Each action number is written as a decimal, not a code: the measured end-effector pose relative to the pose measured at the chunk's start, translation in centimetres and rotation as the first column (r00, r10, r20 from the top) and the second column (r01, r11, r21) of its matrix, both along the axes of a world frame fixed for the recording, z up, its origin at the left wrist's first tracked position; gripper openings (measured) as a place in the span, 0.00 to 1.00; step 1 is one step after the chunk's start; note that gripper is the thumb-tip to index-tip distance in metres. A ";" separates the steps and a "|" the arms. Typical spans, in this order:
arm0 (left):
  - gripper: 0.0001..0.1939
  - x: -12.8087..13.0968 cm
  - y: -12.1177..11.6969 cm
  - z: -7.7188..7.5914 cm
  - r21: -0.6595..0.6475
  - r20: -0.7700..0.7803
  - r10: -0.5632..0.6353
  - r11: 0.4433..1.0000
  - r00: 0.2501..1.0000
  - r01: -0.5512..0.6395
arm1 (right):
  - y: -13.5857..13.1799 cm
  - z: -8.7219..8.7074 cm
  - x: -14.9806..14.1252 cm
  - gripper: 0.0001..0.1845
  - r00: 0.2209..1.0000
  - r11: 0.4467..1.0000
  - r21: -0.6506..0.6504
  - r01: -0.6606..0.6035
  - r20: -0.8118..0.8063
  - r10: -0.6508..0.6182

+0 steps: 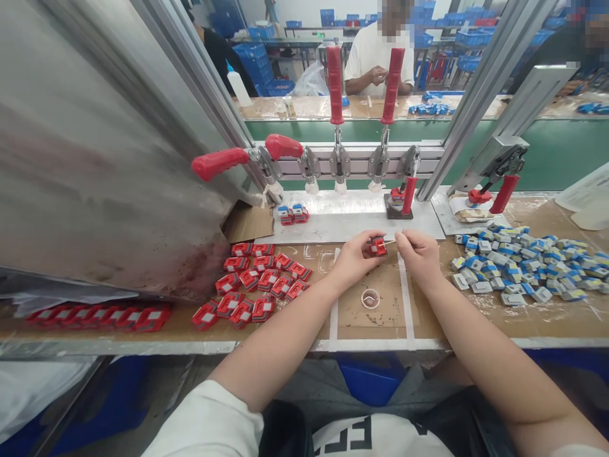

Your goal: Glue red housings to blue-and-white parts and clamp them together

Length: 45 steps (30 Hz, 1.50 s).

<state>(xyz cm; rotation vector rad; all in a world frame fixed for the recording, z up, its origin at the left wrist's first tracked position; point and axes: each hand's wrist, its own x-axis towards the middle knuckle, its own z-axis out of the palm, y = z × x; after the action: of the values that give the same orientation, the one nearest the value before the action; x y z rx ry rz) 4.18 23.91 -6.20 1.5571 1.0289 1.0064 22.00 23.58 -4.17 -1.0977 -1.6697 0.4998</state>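
Note:
My left hand is closed around a small red plastic part with a dark edge, held above the cardboard-covered bench. A thin pale stick is pinched in my right hand. The stick's tip reaches the face of the red part; whether it touches cannot be told. Below both hands stands a small round cup with some brownish contents. Similar red parts lie in a loose group left of my left forearm. Right of my right hand spreads a pile of grey, blue and yellow parts.
Behind the hands, toggle clamps with red handles are mounted on a metal rail. One clamp presses a red part on a dark block. Two blue-and-red pieces sit on the metal plate. A large metal panel rises at left. Co-workers sit opposite.

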 end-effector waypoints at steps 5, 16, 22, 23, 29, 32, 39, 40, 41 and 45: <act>0.26 0.0 0.0 0.1 -0.013 0.028 -0.012 1.000 1.000 0.012 | 0.2 0.0 0.1 0.25 0.998 0.996 -0.089 -0.031 -0.048 0.027; 0.26 0.0 -0.2 0.4 -0.040 0.041 -0.007 0.999 0.999 0.009 | 0.4 -0.1 0.0 0.26 0.993 0.989 -0.123 -0.082 -0.089 0.071; 0.27 0.0 -0.2 0.2 -0.046 0.026 0.005 0.999 1.000 -0.004 | 0.4 -0.3 0.1 0.26 0.994 0.988 -0.136 -0.073 -0.085 0.062; 0.27 0.0 -0.2 0.2 -0.050 0.026 0.007 0.999 1.000 -0.006 | 0.4 -0.3 0.1 0.26 0.995 0.988 -0.137 -0.076 -0.082 0.065; 0.28 -0.1 -0.2 0.1 -0.033 -0.019 0.022 0.999 1.000 -0.023 | 0.5 -0.1 0.1 0.25 0.995 0.990 -0.103 -0.096 -0.030 0.094; 0.26 -0.1 0.0 0.0 0.054 -0.101 0.067 0.997 0.993 -0.062 | 0.5 -0.1 0.3 0.25 0.997 0.998 -0.009 -0.059 0.056 0.059; 0.25 -0.3 0.1 0.1 0.176 -0.178 0.084 0.983 0.980 -0.052 | 0.4 -0.4 0.5 0.25 0.981 0.987 0.156 0.036 0.181 -0.064; 0.25 -0.3 0.1 0.1 0.180 -0.176 0.078 0.983 0.981 -0.046 | 0.4 -0.3 0.4 0.25 0.983 0.986 0.161 0.041 0.171 -0.069; 0.25 -0.3 0.0 0.2 0.184 -0.174 0.073 0.982 0.982 -0.040 | 0.3 -0.2 0.5 0.25 0.986 0.985 0.164 0.045 0.149 -0.070; 0.25 -0.3 0.1 0.1 0.198 -0.185 0.086 0.979 0.979 -0.049 | -0.2 0.5 0.8 0.27 0.988 0.980 0.121 -0.155 0.038 0.152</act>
<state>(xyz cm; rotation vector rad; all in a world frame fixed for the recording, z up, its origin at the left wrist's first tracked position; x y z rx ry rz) 3.88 23.98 -6.14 1.8168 1.1522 1.0418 22.85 23.34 -3.66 -0.8938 -1.7947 0.4732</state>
